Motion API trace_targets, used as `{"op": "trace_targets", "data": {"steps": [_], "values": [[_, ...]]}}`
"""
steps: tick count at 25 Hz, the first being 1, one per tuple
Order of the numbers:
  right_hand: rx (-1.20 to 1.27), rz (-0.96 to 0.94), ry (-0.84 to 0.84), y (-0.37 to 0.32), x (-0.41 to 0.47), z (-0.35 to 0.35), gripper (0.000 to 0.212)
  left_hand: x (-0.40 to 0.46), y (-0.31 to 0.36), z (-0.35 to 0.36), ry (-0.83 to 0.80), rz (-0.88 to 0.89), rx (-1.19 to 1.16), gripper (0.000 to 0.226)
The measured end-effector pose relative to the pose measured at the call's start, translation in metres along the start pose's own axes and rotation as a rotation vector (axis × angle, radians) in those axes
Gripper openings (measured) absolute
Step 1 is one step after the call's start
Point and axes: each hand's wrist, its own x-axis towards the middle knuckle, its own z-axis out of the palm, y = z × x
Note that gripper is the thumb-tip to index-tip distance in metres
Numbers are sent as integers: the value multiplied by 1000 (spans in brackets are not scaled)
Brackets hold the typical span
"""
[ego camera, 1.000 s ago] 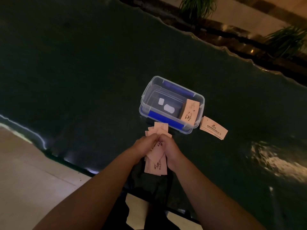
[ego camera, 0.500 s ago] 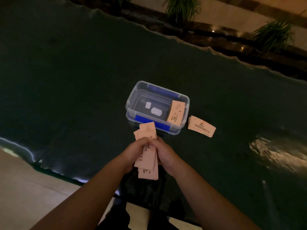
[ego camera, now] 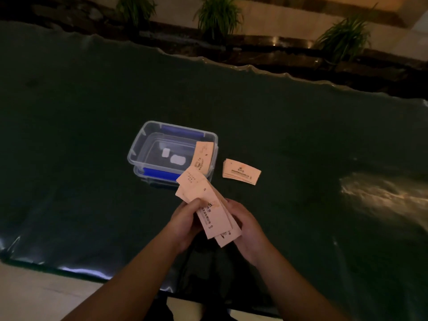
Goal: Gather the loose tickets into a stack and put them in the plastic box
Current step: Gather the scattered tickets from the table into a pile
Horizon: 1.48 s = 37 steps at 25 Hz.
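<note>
Both hands hold a loose bundle of pale pink tickets (ego camera: 203,200) just in front of the box. My left hand (ego camera: 185,223) grips the bundle from the left with the thumb on top; my right hand (ego camera: 245,228) supports it from the right. The tickets are fanned and uneven. The clear plastic box (ego camera: 139,147) with blue clips stands open on the dark table, with a ticket stack (ego camera: 202,158) leaning inside its right end. Another neat stack of tickets (ego camera: 240,171) lies on the table right of the box.
The dark green table surface (ego camera: 69,135) spreads wide on all sides, with a wavy far edge. Potted plants (ego camera: 220,17) stand behind it. A bright reflection (ego camera: 382,193) shows at the right. The near table edge (ego camera: 69,269) runs close to my forearms.
The bundle in my hands has tilted and fanned out, its top now leaning left toward the box. The view has shifted, so the box sits more to the left.
</note>
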Motion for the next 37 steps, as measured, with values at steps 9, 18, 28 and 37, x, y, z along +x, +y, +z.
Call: {"op": "trace_targets", "data": {"steps": [9,18,28,37], "values": [[-212,-152,188,-79,25,-64,87,22,-3,104,-39,-2,-261,33],[30,-102,435,-114,89,-76,79,90,29,152,5,-118,-242,37],[-131,20,485,-110,135,-83,73,115,50,112,285,-278,359,97],[-169,51,406,-110,136,-85,58,141,41,142,459,-130,384,111]]}}
